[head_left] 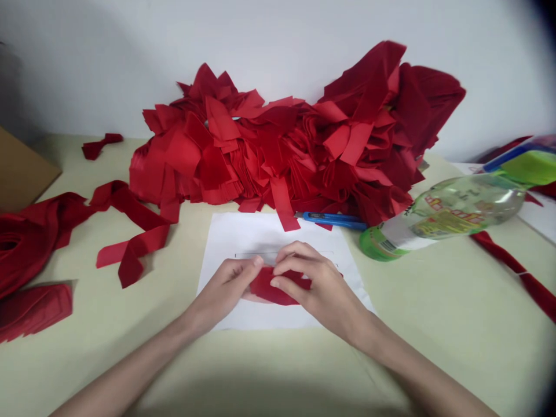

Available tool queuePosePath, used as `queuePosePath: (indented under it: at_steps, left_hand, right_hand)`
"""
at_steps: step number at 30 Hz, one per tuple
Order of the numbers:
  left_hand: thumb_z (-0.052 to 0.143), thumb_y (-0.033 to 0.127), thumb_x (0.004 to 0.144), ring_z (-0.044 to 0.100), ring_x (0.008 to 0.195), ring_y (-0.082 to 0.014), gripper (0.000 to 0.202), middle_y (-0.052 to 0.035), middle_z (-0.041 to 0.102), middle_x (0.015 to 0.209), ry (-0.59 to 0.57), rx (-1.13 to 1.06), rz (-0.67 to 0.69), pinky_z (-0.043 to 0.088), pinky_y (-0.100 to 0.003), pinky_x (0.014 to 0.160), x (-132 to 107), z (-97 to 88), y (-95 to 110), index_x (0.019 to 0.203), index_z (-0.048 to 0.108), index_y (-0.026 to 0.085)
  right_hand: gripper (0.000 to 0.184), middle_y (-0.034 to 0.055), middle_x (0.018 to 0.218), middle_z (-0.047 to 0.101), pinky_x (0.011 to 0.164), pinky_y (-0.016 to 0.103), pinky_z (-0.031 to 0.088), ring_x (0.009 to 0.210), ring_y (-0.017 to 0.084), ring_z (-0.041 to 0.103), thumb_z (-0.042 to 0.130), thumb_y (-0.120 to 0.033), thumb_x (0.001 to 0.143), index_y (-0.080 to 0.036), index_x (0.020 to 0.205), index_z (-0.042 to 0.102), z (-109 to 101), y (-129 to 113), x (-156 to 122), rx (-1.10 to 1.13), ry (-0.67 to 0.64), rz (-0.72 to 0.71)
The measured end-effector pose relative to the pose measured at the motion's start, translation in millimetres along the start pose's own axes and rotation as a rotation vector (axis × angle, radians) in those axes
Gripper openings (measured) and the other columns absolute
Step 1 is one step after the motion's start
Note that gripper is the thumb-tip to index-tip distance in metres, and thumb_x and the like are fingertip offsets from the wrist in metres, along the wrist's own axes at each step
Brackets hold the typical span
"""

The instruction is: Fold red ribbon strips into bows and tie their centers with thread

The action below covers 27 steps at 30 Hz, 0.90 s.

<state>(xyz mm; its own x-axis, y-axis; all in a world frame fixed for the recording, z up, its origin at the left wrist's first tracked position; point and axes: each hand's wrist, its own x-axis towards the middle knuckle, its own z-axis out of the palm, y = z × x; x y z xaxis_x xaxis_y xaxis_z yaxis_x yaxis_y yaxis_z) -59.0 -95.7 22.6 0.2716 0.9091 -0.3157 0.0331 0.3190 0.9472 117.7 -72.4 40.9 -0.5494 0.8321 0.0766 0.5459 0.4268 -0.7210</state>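
Observation:
A short piece of red velvet ribbon (pixel 278 288) is stretched between my hands, just over a white sheet of paper (pixel 221 237) with thin ruled lines. My left hand (pixel 230 281) pinches the ribbon's left end between thumb and fingers. At the other end, my right hand (pixel 310 278) has its thumb and fingers curled about the ribbon, partly covering it. Just beyond the paper's top edge lies a blue utility knife (pixel 334 220).
A large heap of cut red ribbon pieces (pixel 269 150) stands against the wall. A clear bottle with green ends (pixel 460 205) lies at the right. A ribbon roll (pixel 26 243) and a stack of ribbon strips (pixel 37 310) lie left, near a cardboard box (pixel 24 171).

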Motion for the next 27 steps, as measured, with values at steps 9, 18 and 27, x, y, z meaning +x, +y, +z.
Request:
queuePosePath:
  at_steps: [9,18,27]
  left_hand:
    - [0.056,0.020,0.084,0.064,0.087,-0.0167,0.020,-0.0024,0.070,0.092,-0.336,-0.030,0.018,0.050,-0.027,0.079,-3,-13.5,11,0.099,0.068,0.018]
    - [0.055,0.034,0.085,0.069,0.084,-0.0195,0.020,-0.0021,0.070,0.083,-0.107,0.115,-0.098,0.053,-0.031,0.082,10,-44.8,10,0.087,0.066,0.018]
    - [0.066,0.027,0.076,0.029,0.135,-0.0285,0.009,0.0008,0.031,0.149,-0.138,-0.016,0.047,0.042,-0.040,0.097,-2,-19.1,12,0.083,0.071,0.026]
  right_hand:
    - [0.026,-0.0003,0.090,0.061,0.069,0.026,0.044,0.078,0.013,0.056,0.050,-0.037,0.088,-0.022,0.110,0.050,-17,9,0,0.232,-0.304,0.131]
    - [0.026,-0.0022,0.070,0.057,0.056,0.022,0.039,0.062,0.010,0.050,0.055,-0.042,0.084,-0.017,0.076,0.059,-61,32,-3,0.119,-0.339,0.219]
    - [0.017,0.0009,0.079,0.061,0.063,0.023,0.042,0.069,0.012,0.053,0.049,-0.030,0.089,-0.019,0.092,0.062,-50,18,-6,0.165,-0.349,-0.028]
